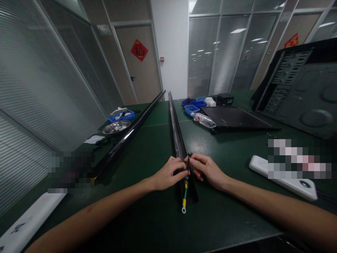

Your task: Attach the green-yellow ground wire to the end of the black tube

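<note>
Before partitions [202,56], hands [170,173] over green table [147,147]

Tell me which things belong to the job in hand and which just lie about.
Apparently in use:
wrench-like tool, in left hand and right hand
green wire
black rail beneath

Apparently lying about:
plastic bottle
blue bins
metal dish
black panel
second rail, untouched

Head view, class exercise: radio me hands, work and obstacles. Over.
Left hand and right hand: fingers on slim dark tool. Black channel: beneath hands, green wire at near end. White device: right side, apart from hands.
</note>
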A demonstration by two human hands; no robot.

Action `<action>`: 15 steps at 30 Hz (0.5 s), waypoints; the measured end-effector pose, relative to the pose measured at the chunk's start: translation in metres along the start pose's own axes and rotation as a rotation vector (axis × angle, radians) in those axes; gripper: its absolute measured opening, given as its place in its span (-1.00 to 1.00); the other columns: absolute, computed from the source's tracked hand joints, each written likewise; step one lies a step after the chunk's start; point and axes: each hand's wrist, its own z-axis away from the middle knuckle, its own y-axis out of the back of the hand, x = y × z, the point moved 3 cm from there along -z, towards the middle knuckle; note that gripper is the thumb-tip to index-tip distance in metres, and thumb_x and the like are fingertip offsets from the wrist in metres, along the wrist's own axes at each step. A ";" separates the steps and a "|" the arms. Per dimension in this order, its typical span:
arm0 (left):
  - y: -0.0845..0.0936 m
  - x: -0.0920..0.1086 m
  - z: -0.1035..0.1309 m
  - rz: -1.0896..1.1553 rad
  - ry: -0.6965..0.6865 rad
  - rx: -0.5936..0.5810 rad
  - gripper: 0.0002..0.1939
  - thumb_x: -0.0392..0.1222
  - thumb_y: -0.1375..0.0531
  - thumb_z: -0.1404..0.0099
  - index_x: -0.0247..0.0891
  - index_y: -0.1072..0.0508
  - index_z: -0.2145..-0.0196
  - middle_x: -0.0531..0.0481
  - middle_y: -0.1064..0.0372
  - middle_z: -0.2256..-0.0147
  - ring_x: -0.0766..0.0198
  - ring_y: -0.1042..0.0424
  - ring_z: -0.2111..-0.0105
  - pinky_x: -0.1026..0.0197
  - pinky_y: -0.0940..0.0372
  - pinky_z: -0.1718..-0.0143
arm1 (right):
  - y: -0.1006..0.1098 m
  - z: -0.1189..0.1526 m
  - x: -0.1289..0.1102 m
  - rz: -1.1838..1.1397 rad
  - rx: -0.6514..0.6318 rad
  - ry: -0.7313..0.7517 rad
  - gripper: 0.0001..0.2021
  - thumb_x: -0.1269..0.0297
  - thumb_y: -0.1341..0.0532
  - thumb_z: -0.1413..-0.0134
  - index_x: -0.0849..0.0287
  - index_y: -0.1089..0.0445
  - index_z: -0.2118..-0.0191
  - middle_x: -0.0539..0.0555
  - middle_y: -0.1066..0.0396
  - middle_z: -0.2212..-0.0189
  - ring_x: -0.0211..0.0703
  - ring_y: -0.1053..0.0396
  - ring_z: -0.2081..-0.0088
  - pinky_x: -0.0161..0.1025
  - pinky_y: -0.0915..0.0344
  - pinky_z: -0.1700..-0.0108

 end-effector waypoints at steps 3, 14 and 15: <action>0.000 0.000 0.000 0.011 -0.013 -0.007 -0.69 -0.02 -0.03 -0.56 -0.21 -0.47 0.19 -0.03 -0.41 0.11 0.14 -0.32 0.09 0.09 -0.07 -0.08 | 0.000 0.000 0.001 -0.001 -0.003 -0.004 -0.62 -0.06 -0.29 -0.23 0.21 -0.43 0.14 -0.10 -0.28 0.59 -0.40 -0.08 0.64 -0.47 -0.09 0.64; 0.001 -0.002 0.001 0.034 0.014 -0.020 -0.63 0.04 0.02 -0.57 -0.20 -0.46 0.20 -0.03 -0.39 0.14 0.13 -0.30 0.10 0.11 -0.08 -0.06 | 0.001 -0.001 0.002 0.011 -0.006 0.013 -0.63 -0.03 -0.29 -0.25 0.22 -0.44 0.10 -0.07 -0.34 0.55 -0.40 -0.12 0.63 -0.47 -0.12 0.63; 0.001 -0.002 0.001 0.035 0.018 -0.013 -0.64 0.04 0.01 -0.57 -0.20 -0.45 0.21 -0.03 -0.40 0.14 0.14 -0.31 0.10 0.11 -0.09 -0.06 | 0.001 0.000 0.002 0.008 -0.007 0.018 -0.63 -0.03 -0.29 -0.25 0.22 -0.44 0.10 -0.07 -0.34 0.55 -0.40 -0.13 0.63 -0.47 -0.12 0.63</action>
